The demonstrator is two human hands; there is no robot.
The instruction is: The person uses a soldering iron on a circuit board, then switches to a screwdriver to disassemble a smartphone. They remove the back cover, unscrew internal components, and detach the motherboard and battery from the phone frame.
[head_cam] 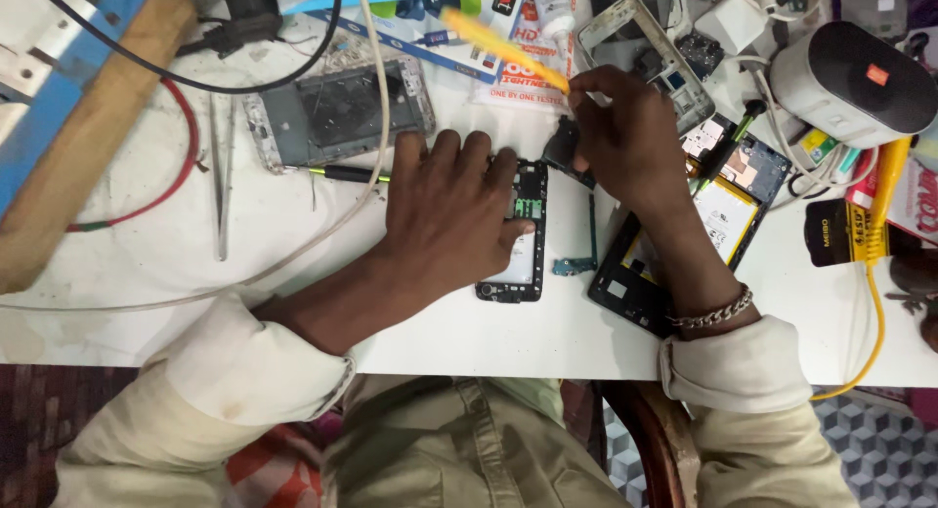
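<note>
Left hand (pixel 454 210) spread flat, pinning opened phone (pixel 518 259); right hand (pixel 625 137) at one o'clock gripping yellow-handled tool (pixel 498 47), best kept steady, lightly pressed.

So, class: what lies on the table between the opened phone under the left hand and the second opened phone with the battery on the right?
In the head view, a thin flex cable strip lies on the white table between the opened phone and the second opened phone.
</note>
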